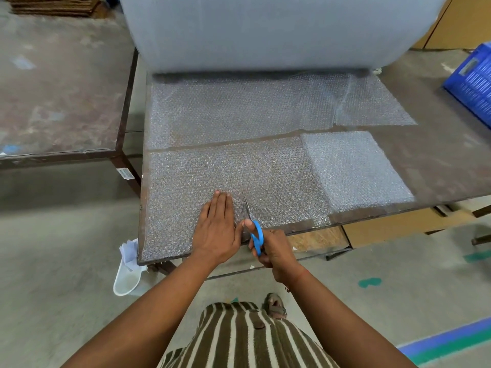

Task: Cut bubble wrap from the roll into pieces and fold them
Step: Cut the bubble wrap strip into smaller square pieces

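A big roll of bubble wrap point(265, 33) stands at the back of the work table point(435, 160), with wrap point(225, 112) unrolled from it toward me. A cut sheet point(212, 173) lies flat across the near half of the table. My left hand point(216, 227) presses flat on that sheet near the front edge, fingers straight. Just to its right, my right hand point(273, 248) grips blue-handled scissors point(255, 232) whose blades point away from me into the sheet. A folded stack of pieces point(356, 166) lies on the right.
A second, worn table point(61, 88) stands to the left across a narrow gap. A blue plastic crate point(473, 78) sits at the far right edge. A white bin point(127, 274) with paper scraps stands on the floor under the front left corner. Cardboard lies under the table.
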Tool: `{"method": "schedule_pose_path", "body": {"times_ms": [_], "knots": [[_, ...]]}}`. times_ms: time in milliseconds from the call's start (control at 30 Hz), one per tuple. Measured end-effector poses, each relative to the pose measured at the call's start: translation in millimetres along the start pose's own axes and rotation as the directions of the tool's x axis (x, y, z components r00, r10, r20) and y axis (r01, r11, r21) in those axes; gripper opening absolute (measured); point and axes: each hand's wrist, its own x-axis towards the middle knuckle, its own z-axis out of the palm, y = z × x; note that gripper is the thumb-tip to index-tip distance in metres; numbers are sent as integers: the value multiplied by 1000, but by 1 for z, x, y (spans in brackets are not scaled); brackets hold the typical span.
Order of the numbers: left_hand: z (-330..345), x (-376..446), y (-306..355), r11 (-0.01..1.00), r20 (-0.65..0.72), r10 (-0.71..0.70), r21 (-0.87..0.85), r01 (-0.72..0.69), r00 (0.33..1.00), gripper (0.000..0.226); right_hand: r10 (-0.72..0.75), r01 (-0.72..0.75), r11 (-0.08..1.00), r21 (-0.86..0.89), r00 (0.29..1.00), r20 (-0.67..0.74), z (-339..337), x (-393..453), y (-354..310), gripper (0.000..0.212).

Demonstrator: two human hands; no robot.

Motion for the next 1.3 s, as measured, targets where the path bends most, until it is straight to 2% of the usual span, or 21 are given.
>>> {"method": "schedule_pose_path", "body": {"times_ms": [300, 467, 567, 733, 1167, 1300], "knots": [[2, 0, -1, 1000, 5, 7, 13, -7, 1000, 86, -36, 35, 999, 9, 999, 25, 1, 8, -2, 58], [3, 1, -1, 1000, 2, 12, 21, -12, 1000, 85, 24, -24, 1000, 5, 1000, 10, 3, 10, -6, 54], [2, 0, -1, 1000, 8, 16, 22, -16, 1000, 87, 49, -49, 999, 2, 999, 0, 7, 11, -16, 59], [2, 0, -1, 1000, -3, 15, 13, -15, 1000, 85, 56, -54, 995, 82, 998, -20, 13, 15, -35, 47], [-1, -1, 1, 999, 8, 12, 29, -12, 1000, 85, 17, -16, 999, -37, 1000, 8, 12, 25, -42, 53], [-2, -1, 1, 1000, -5, 12, 6, -12, 1000, 83, 40, -40, 999, -8, 999, 4, 10, 28, -44, 49]]}}
